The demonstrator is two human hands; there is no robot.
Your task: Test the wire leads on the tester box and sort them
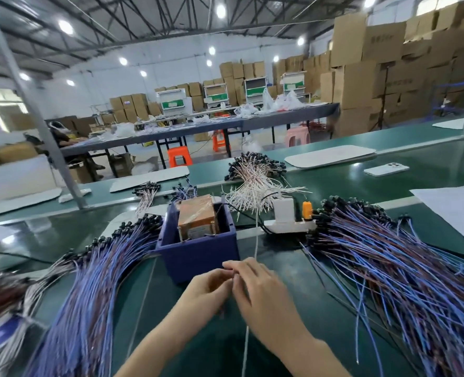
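glossy green mat (307,308) carried two fanned heaps of thin blue and brown leads with black caps, the left heap (97,268) and right heap (388,268) flanking a square blue plastic tester box (198,257). a tangle of white leads (255,186) lay behind it, beside a white power strip (288,224). left hand (206,292) and right hand (263,289) met just in front of the box, left fingers curled, right fingers bent over them, tips narrow and touching; blur hid whether they pinched anything. inside the open box sat a brown tape-wrapped block (196,216).
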